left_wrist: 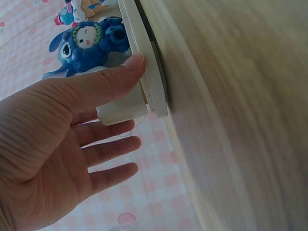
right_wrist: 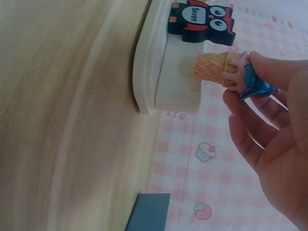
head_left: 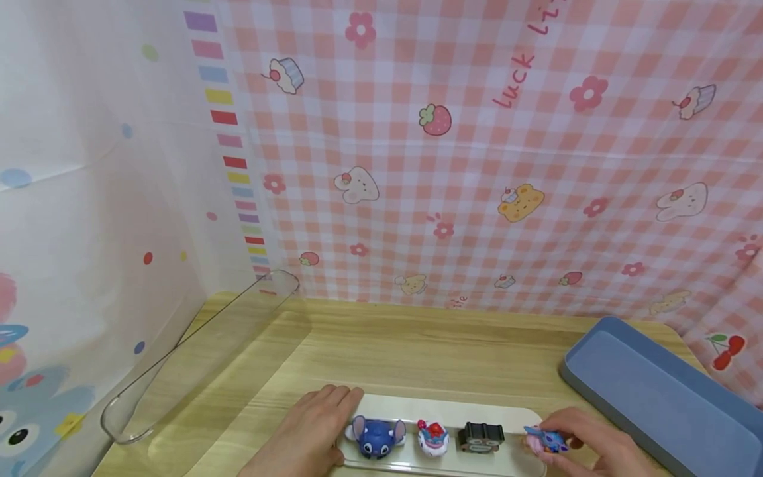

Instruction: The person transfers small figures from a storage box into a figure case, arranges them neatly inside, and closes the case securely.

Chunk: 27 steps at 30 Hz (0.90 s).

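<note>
A long white display base (head_left: 453, 407) lies at the front of the table. My left hand (head_left: 312, 424) grips its left end, with the thumb on the near edge (left_wrist: 153, 82) and the other fingers beyond. Along the base stand a blue big-eared figurine (head_left: 377, 438), a white and blue figurine with red on top (head_left: 433, 438) and a black owl figurine (right_wrist: 201, 21) marked "Seven". Between thumb and fingers, my right hand (head_left: 602, 440) pinches an ice cream cone figurine (right_wrist: 219, 67) with a blue top, over the right end. Whether the cone touches the base, I cannot tell.
A clear plastic cover (head_left: 203, 351) lies slantwise at the left of the wooden table (head_left: 417, 351). At the right sits a blue-grey tray (head_left: 661, 391), close to my right hand. A pink checked cloth (head_left: 393, 152) hangs behind.
</note>
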Available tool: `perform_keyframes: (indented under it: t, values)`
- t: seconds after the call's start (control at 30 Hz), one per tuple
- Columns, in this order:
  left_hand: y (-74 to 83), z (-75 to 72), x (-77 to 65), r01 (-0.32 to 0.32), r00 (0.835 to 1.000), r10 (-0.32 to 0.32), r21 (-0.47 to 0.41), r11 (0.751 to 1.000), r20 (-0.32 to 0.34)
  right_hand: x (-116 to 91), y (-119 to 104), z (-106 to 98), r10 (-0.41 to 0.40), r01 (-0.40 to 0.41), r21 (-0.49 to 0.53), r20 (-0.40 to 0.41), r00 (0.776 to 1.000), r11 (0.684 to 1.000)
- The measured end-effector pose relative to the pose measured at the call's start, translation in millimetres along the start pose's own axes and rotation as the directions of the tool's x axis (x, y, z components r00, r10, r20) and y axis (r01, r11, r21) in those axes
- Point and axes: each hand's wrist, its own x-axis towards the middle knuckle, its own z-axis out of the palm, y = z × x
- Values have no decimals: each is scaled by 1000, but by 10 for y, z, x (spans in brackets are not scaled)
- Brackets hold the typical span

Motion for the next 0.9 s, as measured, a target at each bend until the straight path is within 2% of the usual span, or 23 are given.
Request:
perform_keyframes:
  t: [0.17,0.5,0.7,0.9]
  values:
    - [0,-2,-8,-8,1000,8,2,1000,-12,14,102,42,-103,102,38,34,994,994]
    - [-6,11,-15,-17,999,17,16,1000,-33,7,123,80,-28,28,1,99,995,1000]
    - [-3,5,-7,-1,1000,1,4,1000,-16,11,163,95,-68,66,22,117,991,998]
    - [-6,13,-8,-9,999,9,10,1000,-32,21,189,132,-128,128,7,96,987,992]
